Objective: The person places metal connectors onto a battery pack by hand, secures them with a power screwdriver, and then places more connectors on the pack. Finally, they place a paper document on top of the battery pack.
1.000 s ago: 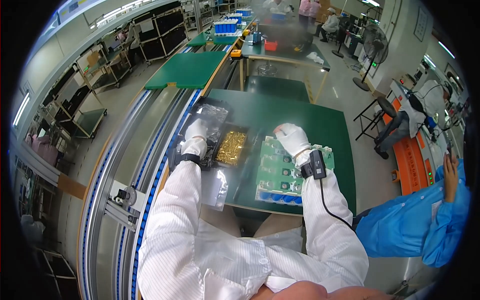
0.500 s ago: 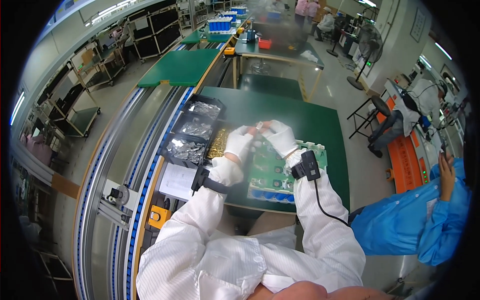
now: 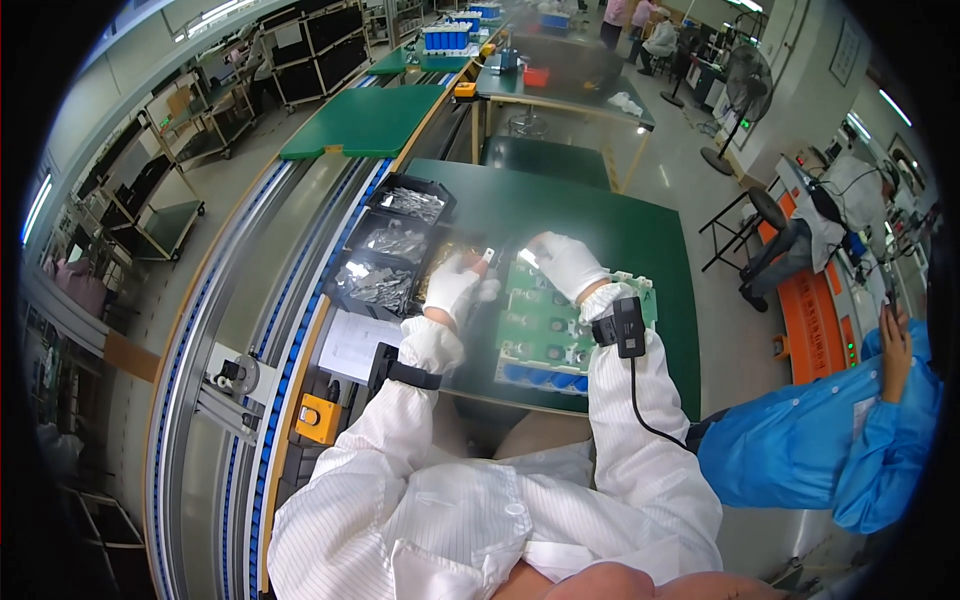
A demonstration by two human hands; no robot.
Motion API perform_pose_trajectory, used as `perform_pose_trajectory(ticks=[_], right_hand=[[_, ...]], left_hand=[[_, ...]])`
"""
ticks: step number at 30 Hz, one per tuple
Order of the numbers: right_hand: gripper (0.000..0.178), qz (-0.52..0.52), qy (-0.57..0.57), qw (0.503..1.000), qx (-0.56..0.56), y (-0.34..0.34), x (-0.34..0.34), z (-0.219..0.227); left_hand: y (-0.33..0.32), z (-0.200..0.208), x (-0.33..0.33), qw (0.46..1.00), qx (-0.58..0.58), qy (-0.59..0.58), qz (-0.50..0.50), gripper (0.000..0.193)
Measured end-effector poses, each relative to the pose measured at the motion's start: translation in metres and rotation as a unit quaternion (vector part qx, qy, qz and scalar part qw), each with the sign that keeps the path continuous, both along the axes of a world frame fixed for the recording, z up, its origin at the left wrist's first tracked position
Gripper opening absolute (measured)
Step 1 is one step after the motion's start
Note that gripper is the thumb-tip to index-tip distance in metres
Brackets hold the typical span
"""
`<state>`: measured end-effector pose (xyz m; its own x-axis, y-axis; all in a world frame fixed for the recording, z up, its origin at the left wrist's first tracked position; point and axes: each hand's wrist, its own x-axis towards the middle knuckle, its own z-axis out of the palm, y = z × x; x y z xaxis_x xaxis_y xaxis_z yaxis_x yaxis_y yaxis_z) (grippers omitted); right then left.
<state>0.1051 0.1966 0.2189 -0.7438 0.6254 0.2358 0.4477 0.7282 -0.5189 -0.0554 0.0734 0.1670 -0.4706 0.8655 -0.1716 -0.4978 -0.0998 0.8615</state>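
Observation:
My left hand point(image 3: 452, 290), in a white glove with bare fingertips, hovers over the bin of brass-coloured parts point(image 3: 436, 268). Thumb and finger pinch a small silver metal tab point(image 3: 488, 256) with a hole in it. My right hand point(image 3: 568, 266), gloved likewise, is closed above the far left corner of a battery pack point(image 3: 530, 330). A bright whitish piece point(image 3: 527, 258) shows at its fingertips, too blurred to name. The pack has a pale green top with square openings and blue cells point(image 3: 545, 378) along its near side.
Black bins point(image 3: 372, 287) of silver metal pieces stand left of the pack, above a paper sheet point(image 3: 355, 345). A roller conveyor point(image 3: 225, 330) runs along the left, with a yellow switch box point(image 3: 318, 418) beside it. At the right, a person in blue point(image 3: 810, 445) is close by.
My hands, together over the pack before, have parted. The left went left toward the bins with a metal tab; the right stayed over the pack's far side.

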Motion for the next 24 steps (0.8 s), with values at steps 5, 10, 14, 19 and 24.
perform_pose_trajectory(ticks=[5, 10, 14, 19, 24], right_hand=[[0.013, 0.015, -0.045, 0.999, 0.016, -0.003, -0.002, -0.002], [0.014, 0.006, -0.052, 0.991, 0.127, -0.005, -0.006, -0.013], [0.014, 0.01, -0.006, 0.995, 0.099, -0.017, -0.008, 0.002], [0.019, 0.057, 0.137, 0.975, -0.167, -0.016, -0.006, -0.009], [0.021, 0.04, 0.119, 0.978, -0.168, -0.014, -0.008, 0.001]], left_hand=[[-0.001, -0.005, 0.01, 0.999, -0.028, 0.011, -0.031, 0.015], [-0.002, -0.002, 0.016, 0.998, -0.039, 0.042, -0.04, 0.017], [-0.002, -0.009, 0.02, 0.992, -0.031, 0.119, -0.005, 0.017], [0.001, -0.001, 0.039, 0.987, -0.019, 0.155, 0.033, 0.019], [0.0, -0.002, 0.032, 0.973, -0.024, 0.219, 0.069, 0.018]])
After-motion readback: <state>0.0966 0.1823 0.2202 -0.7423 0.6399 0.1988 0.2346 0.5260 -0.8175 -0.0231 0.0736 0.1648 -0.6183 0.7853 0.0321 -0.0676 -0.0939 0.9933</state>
